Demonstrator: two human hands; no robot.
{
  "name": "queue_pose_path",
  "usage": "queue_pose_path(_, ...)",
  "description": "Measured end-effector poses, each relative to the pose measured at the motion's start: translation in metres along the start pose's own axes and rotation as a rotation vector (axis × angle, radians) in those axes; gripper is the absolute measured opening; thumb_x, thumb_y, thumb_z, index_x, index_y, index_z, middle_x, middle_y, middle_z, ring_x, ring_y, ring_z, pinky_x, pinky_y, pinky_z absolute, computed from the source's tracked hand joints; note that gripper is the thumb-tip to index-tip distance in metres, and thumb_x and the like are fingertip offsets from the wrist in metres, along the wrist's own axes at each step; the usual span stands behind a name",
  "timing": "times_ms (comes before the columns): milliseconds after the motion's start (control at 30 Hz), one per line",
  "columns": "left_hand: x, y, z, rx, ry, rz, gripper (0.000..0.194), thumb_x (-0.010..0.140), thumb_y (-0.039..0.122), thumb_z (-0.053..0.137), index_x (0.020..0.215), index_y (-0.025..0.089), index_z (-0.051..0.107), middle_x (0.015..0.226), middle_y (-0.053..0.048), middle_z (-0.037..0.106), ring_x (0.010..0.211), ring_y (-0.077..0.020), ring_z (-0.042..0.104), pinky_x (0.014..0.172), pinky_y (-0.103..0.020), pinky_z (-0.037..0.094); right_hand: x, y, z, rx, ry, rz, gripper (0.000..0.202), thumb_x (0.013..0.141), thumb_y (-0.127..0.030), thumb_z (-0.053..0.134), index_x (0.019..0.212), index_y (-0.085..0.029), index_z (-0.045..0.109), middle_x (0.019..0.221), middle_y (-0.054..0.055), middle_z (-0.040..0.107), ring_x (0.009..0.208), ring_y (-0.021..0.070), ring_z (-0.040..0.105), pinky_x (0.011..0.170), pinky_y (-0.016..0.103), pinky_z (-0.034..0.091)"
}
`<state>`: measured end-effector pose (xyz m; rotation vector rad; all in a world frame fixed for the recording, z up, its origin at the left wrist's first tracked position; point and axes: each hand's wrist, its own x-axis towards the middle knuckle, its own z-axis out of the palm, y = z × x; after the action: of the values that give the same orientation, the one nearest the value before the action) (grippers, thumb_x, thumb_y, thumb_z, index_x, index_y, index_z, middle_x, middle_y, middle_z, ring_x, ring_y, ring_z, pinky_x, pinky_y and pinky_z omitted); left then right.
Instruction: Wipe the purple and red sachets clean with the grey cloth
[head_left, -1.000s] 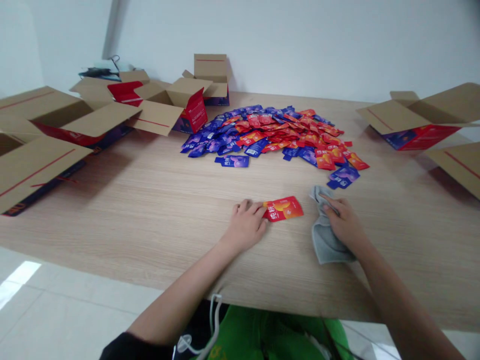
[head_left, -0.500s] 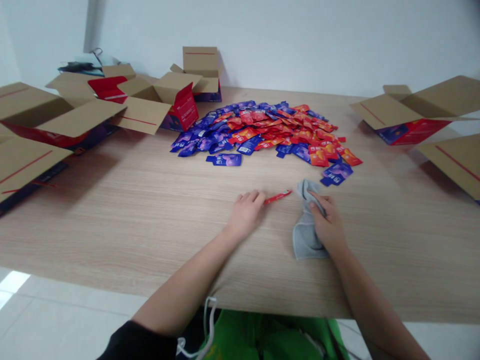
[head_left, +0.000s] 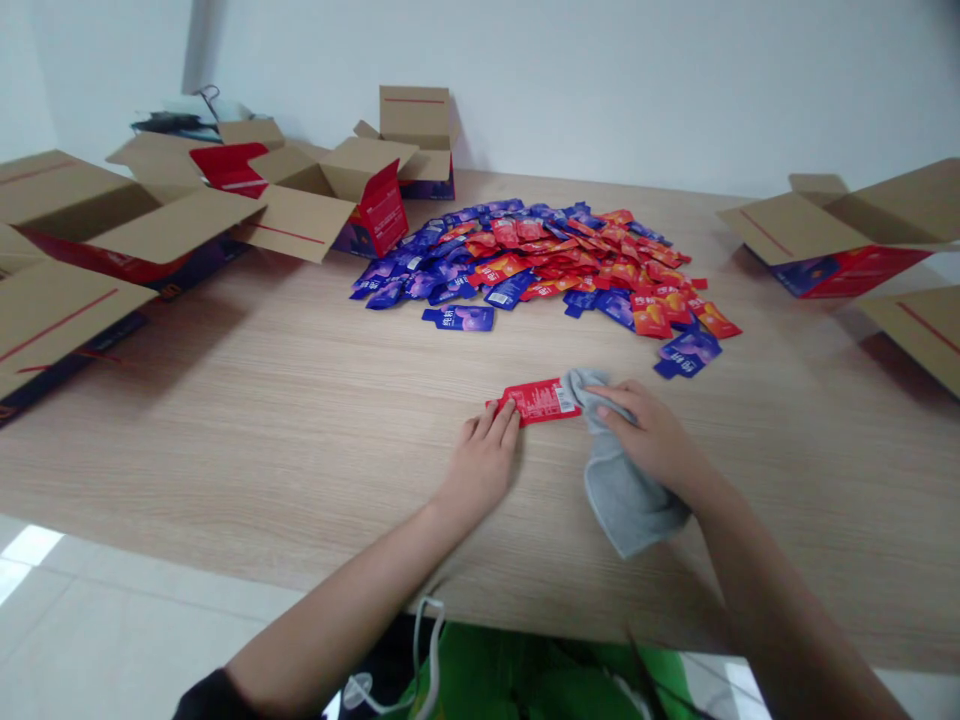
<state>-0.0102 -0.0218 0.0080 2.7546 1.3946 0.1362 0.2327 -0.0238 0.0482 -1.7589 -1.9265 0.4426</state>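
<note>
A red pouch (head_left: 541, 400) lies flat on the table, printed side with a barcode facing up. My left hand (head_left: 484, 455) holds its narrow left end down with the fingertips; the thumb is hidden. My right hand (head_left: 652, 430) is closed on a grey cloth (head_left: 626, 490). One end of that cloth touches the pouch's right end and covers its edge, while the rest hangs down over the tabletop. Beyond both hands spreads a heap of purple and red pouches (head_left: 525, 250). A loose purple pouch (head_left: 688, 354) lies at the heap's right front, another purple pouch (head_left: 461, 318) at its left front.
Open cardboard boxes stand on the left, among them a large box (head_left: 142, 225) and a red-sided box (head_left: 379, 210). A smaller box (head_left: 427, 150) is near the wall. On the right are an open box (head_left: 847, 240) and a box flap (head_left: 922, 325). The table (head_left: 300, 400) has a near edge.
The red pouch, seen edge-on before, now lies flat under my left fingertips. My right hand has brought the grey cloth leftward onto the pouch's right end. The view has shifted slightly.
</note>
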Motion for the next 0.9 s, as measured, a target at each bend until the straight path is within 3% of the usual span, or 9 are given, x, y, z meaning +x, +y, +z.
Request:
queue_pose_path(67, 0.001, -0.003, 0.005, -0.024, 0.014, -0.019, 0.051, 0.095, 0.016, 0.042, 0.145, 0.010, 0.044, 0.155, -0.017, 0.038, 0.141, -0.0298, 0.039, 0.105, -0.042, 0.040, 0.015, -0.025, 0.012, -0.040, 0.189, -0.020, 0.043, 0.095, -0.029, 0.042, 0.130, -0.023, 0.064, 0.111, 0.010, 0.058, 0.101, 0.0228, 0.058, 0.089, 0.037, 0.048)
queue_pose_path(133, 0.002, -0.004, 0.008, -0.042, 0.022, -0.052, 0.048, 0.094, 0.020, 0.044, 0.141, 0.012, 0.049, 0.154, -0.018, 0.039, 0.141, -0.0288, 0.040, 0.108, -0.043, 0.038, 0.026, -0.050, 0.035, -0.143, 0.239, -0.073, 0.047, 0.094, -0.021, 0.039, 0.136, -0.026, 0.059, 0.125, 0.012, 0.054, 0.109, 0.0241, 0.054, 0.091, 0.037, 0.046)
queue_pose_path(233, 0.001, -0.005, 0.010, -0.064, 0.000, -0.080, 0.046, 0.093, 0.020, 0.045, 0.137, 0.011, 0.054, 0.152, -0.017, 0.044, 0.142, -0.0276, 0.038, 0.111, -0.044, 0.035, 0.032, -0.067, 0.073, -0.334, 0.031, -0.182, 0.049, 0.091, -0.016, 0.043, 0.134, -0.030, 0.060, 0.142, 0.009, 0.049, 0.105, 0.0251, 0.052, 0.092, 0.041, 0.044)
queue_pose_path(300, 0.001, -0.004, 0.010, -0.073, -0.003, -0.093, 0.051, 0.093, 0.019, 0.043, 0.142, 0.009, 0.048, 0.152, -0.016, 0.044, 0.143, -0.0268, 0.038, 0.112, -0.044, 0.035, 0.029, -0.061, 0.086, -0.415, -0.046, -0.190, 0.049, 0.090, -0.016, 0.046, 0.134, -0.030, 0.060, 0.147, 0.008, 0.047, 0.105, 0.0261, 0.051, 0.092, 0.043, 0.044)
queue_pose_path(400, 0.000, -0.004, 0.009, -0.088, 0.010, -0.091, 0.056, 0.093, 0.019, 0.040, 0.148, 0.006, 0.039, 0.154, -0.016, 0.041, 0.141, -0.0264, 0.039, 0.111, -0.044, 0.036, 0.020, -0.032, 0.081, -0.462, 0.008, -0.075, 0.054, 0.087, -0.012, 0.046, 0.137, -0.026, 0.059, 0.143, 0.011, 0.050, 0.106, 0.0278, 0.053, 0.092, 0.043, 0.044)
queue_pose_path(567, 0.003, -0.007, 0.009, -0.105, 0.043, -0.056, 0.055, 0.092, 0.022, 0.043, 0.146, 0.009, 0.043, 0.153, -0.016, 0.042, 0.141, -0.0267, 0.040, 0.107, -0.044, 0.039, 0.021, 0.011, 0.044, -0.375, 0.023, 0.056, 0.052, 0.087, -0.010, 0.041, 0.133, -0.022, 0.062, 0.133, 0.014, 0.056, 0.105, 0.0262, 0.058, 0.091, 0.040, 0.047)
queue_pose_path(733, 0.004, -0.012, 0.009, -0.086, 0.064, -0.020, 0.049, 0.095, 0.026, 0.043, 0.142, 0.014, 0.048, 0.154, -0.015, 0.042, 0.141, -0.0266, 0.040, 0.106, -0.045, 0.039, 0.040, -0.022, 0.027, -0.232, 0.154, -0.024, 0.050, 0.091, -0.015, 0.037, 0.134, -0.022, 0.060, 0.132, 0.011, 0.057, 0.107, 0.0246, 0.057, 0.093, 0.039, 0.046)
queue_pose_path(800, 0.003, -0.013, 0.008, -0.085, 0.082, 0.004, 0.049, 0.095, 0.030, 0.044, 0.141, 0.015, 0.049, 0.154, -0.014, 0.042, 0.141, -0.0266, 0.040, 0.107, -0.045, 0.038, 0.039, -0.044, 0.037, -0.302, 0.180, -0.137, 0.053, 0.091, -0.015, 0.039, 0.140, -0.025, 0.055, 0.141, 0.010, 0.050, 0.107, 0.0254, 0.054, 0.092, 0.040, 0.044)
queue_pose_path(900, 0.000, -0.013, 0.009, -0.083, 0.098, -0.005, 0.053, 0.093, 0.034, 0.046, 0.142, 0.011, 0.048, 0.151, -0.016, 0.046, 0.141, -0.0274, 0.039, 0.109, -0.045, 0.036, 0.027, -0.059, 0.064, -0.442, 0.041, -0.208, 0.054, 0.090, -0.013, 0.042, 0.138, -0.030, 0.056, 0.144, 0.007, 0.050, 0.103, 0.0264, 0.052, 0.090, 0.041, 0.043)
